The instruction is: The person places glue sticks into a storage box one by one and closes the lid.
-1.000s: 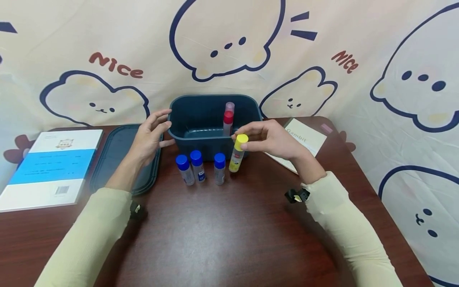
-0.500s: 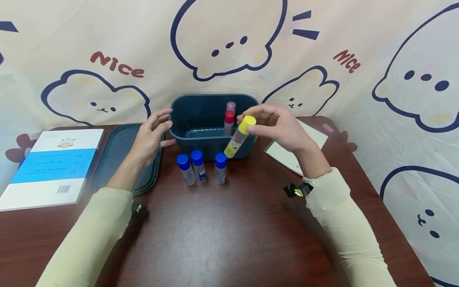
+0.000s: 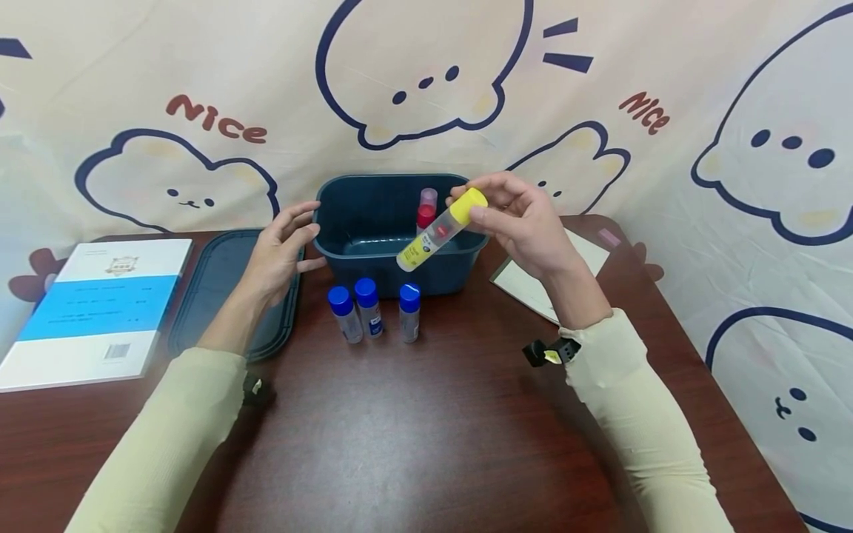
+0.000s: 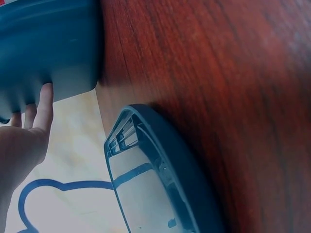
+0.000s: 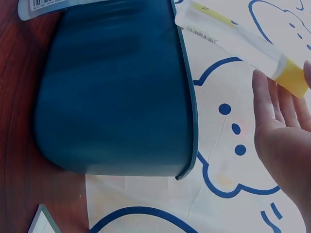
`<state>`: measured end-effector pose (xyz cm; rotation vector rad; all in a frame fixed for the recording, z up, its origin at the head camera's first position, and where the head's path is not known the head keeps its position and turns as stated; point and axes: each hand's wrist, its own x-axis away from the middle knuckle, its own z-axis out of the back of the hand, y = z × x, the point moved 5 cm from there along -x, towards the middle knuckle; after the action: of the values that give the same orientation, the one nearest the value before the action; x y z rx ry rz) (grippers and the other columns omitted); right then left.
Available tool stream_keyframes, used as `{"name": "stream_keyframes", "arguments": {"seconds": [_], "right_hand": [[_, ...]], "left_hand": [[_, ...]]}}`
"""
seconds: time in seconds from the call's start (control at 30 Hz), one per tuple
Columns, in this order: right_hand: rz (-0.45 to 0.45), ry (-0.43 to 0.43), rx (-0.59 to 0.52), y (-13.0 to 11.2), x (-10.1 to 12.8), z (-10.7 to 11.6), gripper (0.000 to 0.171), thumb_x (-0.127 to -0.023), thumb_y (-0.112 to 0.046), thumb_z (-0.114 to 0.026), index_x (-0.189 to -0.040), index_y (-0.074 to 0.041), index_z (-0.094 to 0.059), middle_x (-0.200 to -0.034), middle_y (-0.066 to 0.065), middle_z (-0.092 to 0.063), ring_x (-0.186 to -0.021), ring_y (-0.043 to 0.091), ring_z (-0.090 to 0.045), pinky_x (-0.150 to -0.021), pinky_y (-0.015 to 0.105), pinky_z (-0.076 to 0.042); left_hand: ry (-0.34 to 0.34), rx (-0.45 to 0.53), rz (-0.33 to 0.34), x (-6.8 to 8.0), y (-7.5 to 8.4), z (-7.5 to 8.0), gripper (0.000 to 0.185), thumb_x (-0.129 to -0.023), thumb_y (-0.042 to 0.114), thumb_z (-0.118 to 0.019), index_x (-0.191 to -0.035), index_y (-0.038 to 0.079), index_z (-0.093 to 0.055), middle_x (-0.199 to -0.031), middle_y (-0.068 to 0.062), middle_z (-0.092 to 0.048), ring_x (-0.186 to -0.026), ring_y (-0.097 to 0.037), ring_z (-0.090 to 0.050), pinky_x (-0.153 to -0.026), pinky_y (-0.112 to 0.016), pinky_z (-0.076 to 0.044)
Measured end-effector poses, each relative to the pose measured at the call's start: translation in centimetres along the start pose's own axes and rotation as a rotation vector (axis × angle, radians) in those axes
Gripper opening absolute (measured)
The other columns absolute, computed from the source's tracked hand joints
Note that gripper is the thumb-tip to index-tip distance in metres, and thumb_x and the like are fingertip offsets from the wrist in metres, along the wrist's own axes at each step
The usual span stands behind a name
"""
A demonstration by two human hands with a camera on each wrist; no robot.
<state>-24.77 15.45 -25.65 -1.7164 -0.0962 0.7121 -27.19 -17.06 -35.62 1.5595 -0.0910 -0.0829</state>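
Note:
My right hand (image 3: 516,218) pinches the yellow cap of a clear glue stick (image 3: 436,233), which hangs tilted over the front right rim of the dark blue bin (image 3: 363,222). The right wrist view shows the same stick (image 5: 233,41) above the bin (image 5: 116,92), held at its yellow end. A red-capped stick (image 3: 425,211) stands inside the bin. My left hand (image 3: 280,248) rests with straight fingers against the bin's left wall, seen also in the left wrist view as fingers (image 4: 43,104) touching the bin (image 4: 48,43). Three blue-capped sticks (image 3: 368,307) stand on the table before the bin.
The bin's dark lid (image 3: 229,292) lies flat to the left, under my left wrist. A blue and white book (image 3: 100,311) lies at the far left, a pale booklet (image 3: 556,270) at the right. Behind the brown table (image 3: 413,437) hangs a cartoon cloth backdrop.
My right hand has lifted the yellow-capped stick off the table and carried it up and back over the bin's rim, tilting it. The left hand has stayed put.

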Motion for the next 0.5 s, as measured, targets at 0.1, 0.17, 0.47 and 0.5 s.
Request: {"name": "stream_keyframes", "arguments": {"seconds": [0.1, 0.17, 0.47, 0.5], "right_hand": [[-0.001, 0.031, -0.028, 0.1, -0.1, 0.1, 0.028, -0.096, 0.009, -0.055, -0.117, -0.005, -0.067, -0.123, 0.02, -0.066, -0.119, 0.041, -0.059, -0.095, 0.038, -0.056], [-0.003, 0.054, -0.045, 0.2, -0.3, 0.2, 0.027, -0.096, 0.009, -0.055, -0.117, -0.004, -0.067, -0.122, 0.019, -0.067, -0.121, 0.042, -0.058, -0.095, 0.038, -0.056], [-0.017, 0.136, -0.046, 0.9, -0.8, 0.9, 0.024, -0.097, 0.008, -0.058, -0.115, -0.004, -0.068, -0.12, 0.016, -0.067, -0.114, 0.032, -0.061, -0.095, 0.036, -0.056], [-0.025, 0.137, -0.033, 1.0, -0.8, 1.0, 0.024, -0.096, 0.007, -0.059, -0.116, -0.003, -0.068, -0.121, 0.016, -0.067, -0.114, 0.032, -0.061, -0.095, 0.035, -0.056]], "left_hand": [[-0.001, -0.001, 0.002, 0.0, 0.0, 0.0, 0.046, -0.107, 0.026, -0.054, -0.151, 0.02, -0.045, -0.162, -0.009, -0.028, -0.142, -0.03, -0.031, -0.098, -0.055, -0.049], [-0.001, 0.002, 0.002, 0.0, 0.0, 0.0, 0.046, -0.106, 0.027, -0.054, -0.151, 0.021, -0.045, -0.162, -0.009, -0.028, -0.142, -0.03, -0.031, -0.098, -0.055, -0.049], [0.0, 0.002, 0.005, 0.0, 0.0, 0.0, 0.046, -0.106, 0.029, -0.055, -0.15, 0.022, -0.046, -0.162, -0.009, -0.029, -0.141, -0.029, -0.032, -0.097, -0.055, -0.049], [0.0, 0.003, 0.005, 0.0, 0.0, -0.1, 0.046, -0.106, 0.029, -0.055, -0.15, 0.022, -0.046, -0.162, -0.009, -0.029, -0.141, -0.029, -0.032, -0.097, -0.055, -0.049]]}}
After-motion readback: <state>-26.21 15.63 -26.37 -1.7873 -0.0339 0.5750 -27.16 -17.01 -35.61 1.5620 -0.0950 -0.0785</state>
